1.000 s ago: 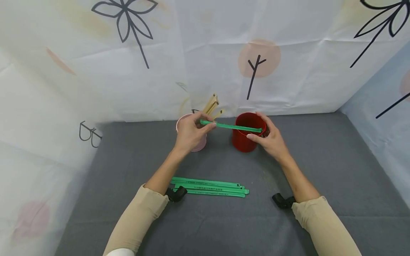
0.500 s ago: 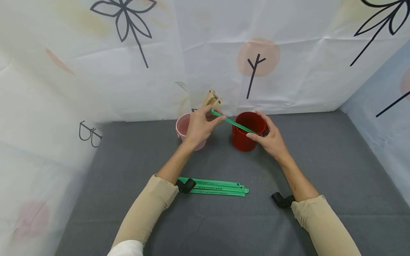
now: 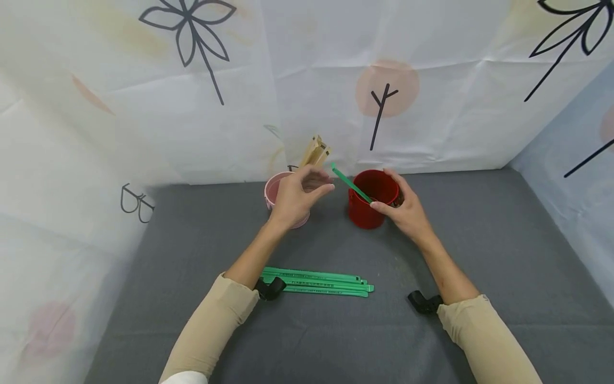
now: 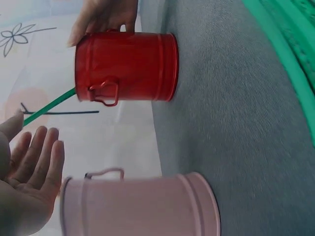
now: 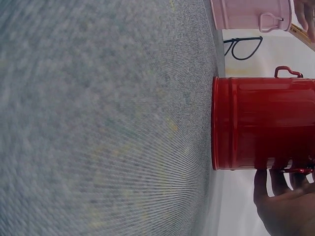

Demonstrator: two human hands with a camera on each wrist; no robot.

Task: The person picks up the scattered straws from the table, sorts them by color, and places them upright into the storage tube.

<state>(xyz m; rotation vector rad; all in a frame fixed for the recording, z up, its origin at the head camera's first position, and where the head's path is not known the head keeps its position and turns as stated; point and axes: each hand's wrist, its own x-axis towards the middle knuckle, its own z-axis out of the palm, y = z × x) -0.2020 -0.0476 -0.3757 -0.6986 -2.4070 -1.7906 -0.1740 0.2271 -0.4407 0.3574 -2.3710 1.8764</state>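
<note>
A long green wrapped straw (image 3: pixel 352 184) leans in the red bucket (image 3: pixel 366 216), its upper end sticking out to the left over the rim. My right hand (image 3: pixel 408 208) holds the bucket by its right side, thumb at the front rim and fingers behind. Left of the straw is my left hand (image 3: pixel 299 194), fingers bent loosely and apart, with nothing between them; in the left wrist view its fingers (image 4: pixel 37 155) are spread near the straw's end. Partly behind that hand stands a pink bucket (image 3: pixel 272 189), with several tan paper-wrapped sticks (image 3: pixel 315 149) rising from it.
Several green wrapped straws (image 3: pixel 326 285) with printed lettering lie side by side on the grey cloth (image 3: pixel 336 341), nearer the body. The left forearm covers their left ends. A white printed fabric wall (image 3: pixel 312 106) rises behind the buckets.
My left hand moved right with the green straw, lowered it into the red bucket and let go, then drew back slightly left. My right hand stayed at the bucket.
</note>
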